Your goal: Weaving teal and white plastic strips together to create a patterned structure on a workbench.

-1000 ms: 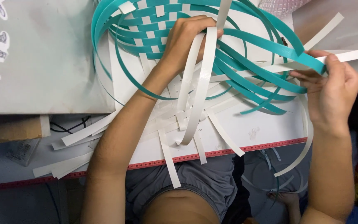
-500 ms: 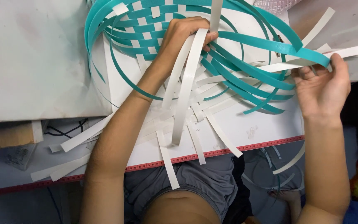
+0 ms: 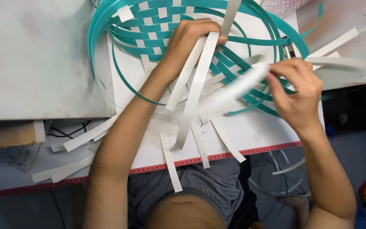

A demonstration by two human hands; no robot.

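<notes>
Weaving of teal and white strips [image 3: 157, 38]; left hand [image 3: 191, 38] clamps white strips [image 3: 193, 85]; right hand [image 3: 295, 91] pinches one blurred strip [image 3: 234, 89]; light, springy, likely slippery; best held near the crossings.

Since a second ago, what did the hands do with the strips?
The right hand slid inward from the board's right edge, drawing a blurred white flat strip across the teal strips. The left hand stayed pressed on the teal-and-white woven mat, white strips still under its fingers.

Cardboard box [image 3: 5, 135], black cables [image 3: 66, 132], grey shorts [image 3: 208, 186].
</notes>
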